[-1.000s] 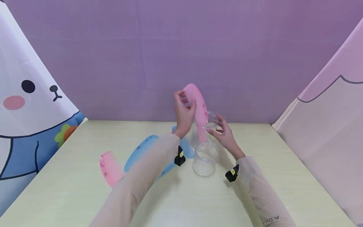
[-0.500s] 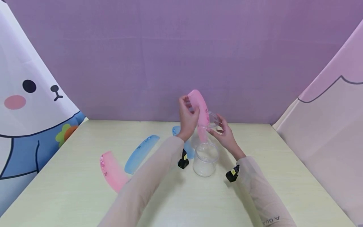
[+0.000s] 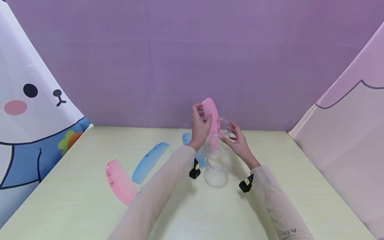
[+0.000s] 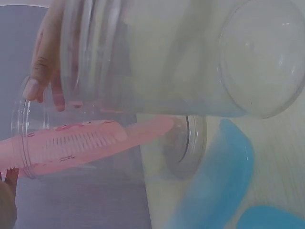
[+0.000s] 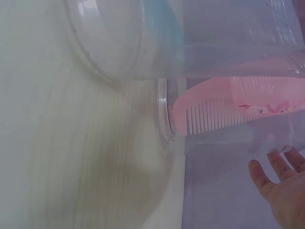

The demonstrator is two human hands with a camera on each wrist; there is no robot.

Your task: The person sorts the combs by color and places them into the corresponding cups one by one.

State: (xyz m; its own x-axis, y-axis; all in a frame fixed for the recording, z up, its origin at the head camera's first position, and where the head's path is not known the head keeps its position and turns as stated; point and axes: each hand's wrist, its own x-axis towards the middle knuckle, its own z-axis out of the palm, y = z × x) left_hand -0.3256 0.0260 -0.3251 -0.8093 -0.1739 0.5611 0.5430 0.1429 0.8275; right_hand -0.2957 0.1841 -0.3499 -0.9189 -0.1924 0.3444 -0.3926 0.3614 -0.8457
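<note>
Pinched between thumb and fingers of my left hand (image 3: pixel 200 130), a pink comb (image 3: pixel 211 111) slants down into the rear clear jar (image 3: pixel 229 130). Another pink comb (image 4: pixel 153 129) appears to lie deeper inside, its end near the jar's bottom in both wrist views; overlap and clear walls blur the two. My right hand (image 3: pixel 239 144) holds that jar from the right, thumb on the near side and fingers behind. A second clear jar (image 3: pixel 216 175) stands upright in front and partly covers the rear one.
On the table (image 3: pixel 261 206) to the left lie a blue comb (image 3: pixel 150 163) and a pink comb (image 3: pixel 120 183), the latter partly behind my left sleeve. Another blue comb (image 3: pixel 200 159) lies beneath my left wrist. A purple cloth (image 3: pixel 144 66) hangs behind.
My left hand has moved down and slightly right, lowering the pink comb further into the rear jar. My right hand and both jars stay in place.
</note>
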